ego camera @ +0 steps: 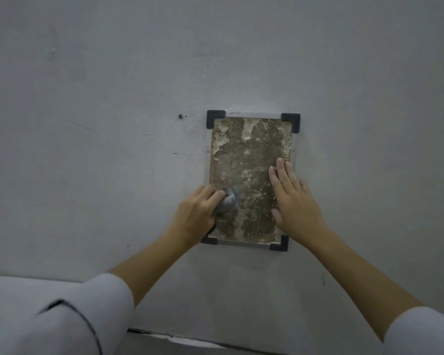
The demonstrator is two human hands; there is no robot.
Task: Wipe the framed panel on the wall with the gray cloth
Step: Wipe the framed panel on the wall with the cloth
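The panel (249, 160) hangs on the pale wall (100, 98), mottled brown and held by black corner clips (291, 121). The left hand (195, 213) presses the cloth (227, 202) against the panel's lower left, fingers curled around the bunched gray wad (only part of it shows past the knuckles). The right hand (295, 201) lies flat on the panel's right side, fingers straight and close together, holding nothing

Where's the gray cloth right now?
In the head view, the gray cloth is bunched in the left hand, pressed against the lower left part of the framed panel, across from the flat right hand.
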